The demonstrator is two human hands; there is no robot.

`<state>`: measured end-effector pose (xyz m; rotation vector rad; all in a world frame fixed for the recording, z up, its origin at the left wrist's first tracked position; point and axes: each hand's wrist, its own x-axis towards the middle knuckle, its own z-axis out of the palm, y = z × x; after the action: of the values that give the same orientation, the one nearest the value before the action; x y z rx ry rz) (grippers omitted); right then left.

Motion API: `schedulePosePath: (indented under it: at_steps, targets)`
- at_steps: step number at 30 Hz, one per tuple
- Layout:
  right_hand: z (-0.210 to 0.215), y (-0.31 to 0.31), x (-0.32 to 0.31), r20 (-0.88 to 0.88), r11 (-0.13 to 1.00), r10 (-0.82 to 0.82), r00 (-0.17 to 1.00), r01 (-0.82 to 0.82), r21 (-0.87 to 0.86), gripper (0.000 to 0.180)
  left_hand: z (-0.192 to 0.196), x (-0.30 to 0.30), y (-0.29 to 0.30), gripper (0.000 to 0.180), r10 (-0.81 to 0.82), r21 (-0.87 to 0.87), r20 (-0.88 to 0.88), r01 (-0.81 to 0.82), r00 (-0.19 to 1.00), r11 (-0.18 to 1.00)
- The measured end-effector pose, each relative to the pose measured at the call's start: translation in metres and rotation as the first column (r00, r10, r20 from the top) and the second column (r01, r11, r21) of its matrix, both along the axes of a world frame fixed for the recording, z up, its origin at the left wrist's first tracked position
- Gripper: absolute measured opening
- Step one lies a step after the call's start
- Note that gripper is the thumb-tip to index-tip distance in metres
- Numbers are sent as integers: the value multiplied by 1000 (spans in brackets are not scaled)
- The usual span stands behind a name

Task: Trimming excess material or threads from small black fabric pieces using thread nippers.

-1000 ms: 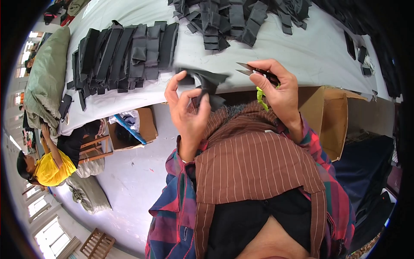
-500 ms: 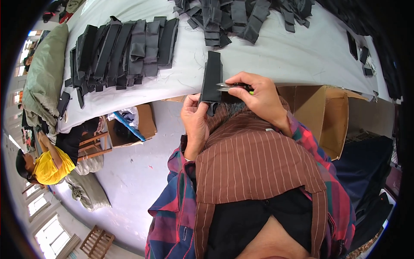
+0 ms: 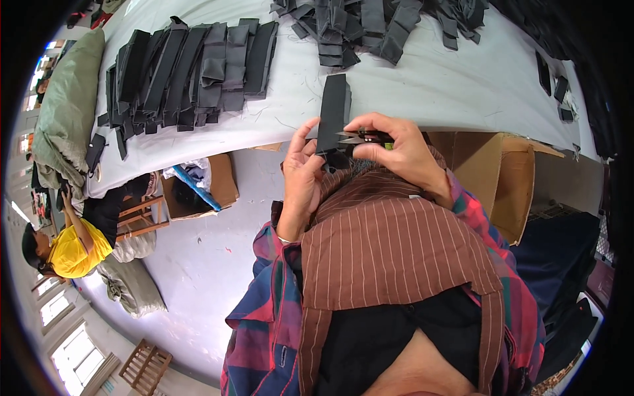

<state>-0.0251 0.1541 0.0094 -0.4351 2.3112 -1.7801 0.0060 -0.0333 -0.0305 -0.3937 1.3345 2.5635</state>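
A dark fabric strip (image 3: 332,109), folded and narrow, lies over the table's near edge with its lower end hanging toward me. My left hand (image 3: 304,175) pinches that lower end between thumb and fingers, with the index finger raised along the strip's left side. In my right hand (image 3: 399,145) is a pair of thread snips (image 3: 370,136), dark-handled with pale metal blades. The blades point left and are parted, their tips over the strip's right edge. Whether they touch the cloth I cannot tell.
The white-covered table (image 3: 264,122) carries a row of dark strips (image 3: 188,76) at left and a loose heap (image 3: 363,26) at the far middle. Cardboard boxes (image 3: 515,188) stand under its edge. A person in yellow (image 3: 79,251) sits at far left, beside a green sack (image 3: 69,112).
The strip and both hands have shifted slightly right. My left index finger has lifted up along the strip, and the snips' blades now appear wider apart.
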Motion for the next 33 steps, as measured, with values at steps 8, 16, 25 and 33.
schedulePosePath:
  at_steps: [8, 16, 25, 33]
  targets:
    - [-1, 5, 9, -94, 992, 106, 990, -100, 74, 22, 7, -11, -2, 39, -309, 153, -20, 308, 951, 939]
    - [-20, 1, -7, 100, 982, -161, 982, 169, -78, 11, -7, -20, 20, 22, -143, -38, -32, 142, 989, 989]
    - [-11, 13, -6, -8, 965, -170, 985, 168, 201, 17, -3, -19, 26, 29, -138, -140, 20, 139, 990, 980]
    - [-7, 42, 13, -320, 936, -6, 947, 118, 331, 16, -6, -19, 24, 33, -141, -184, 35, 145, 989, 972]
